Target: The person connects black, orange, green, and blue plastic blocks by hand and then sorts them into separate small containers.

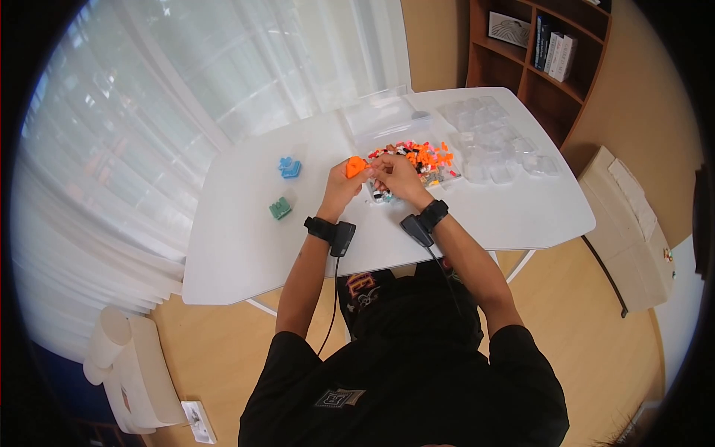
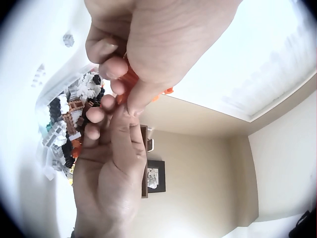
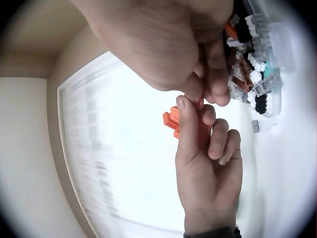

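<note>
Grips orange brick build (image 1: pixel 356 166) in left hand (image 1: pixel 342 185), above white table (image 1: pixel 246 246). Pinches at its edge with right hand (image 1: pixel 400 180); cannot tell if on a separate piece. Looks compact, rounded in head view; shows ridged, stepped blocks in right wrist view. Shows blue brick build (image 1: pixel 290 167) on table in head view, in neither wrist view.

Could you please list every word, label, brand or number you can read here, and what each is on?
No text reads with certainty.
Patch on the black T-shirt: a letter-like mark, too blurred.
Print on the trousers: letters, too blurred.
Book spines: too small.
</note>
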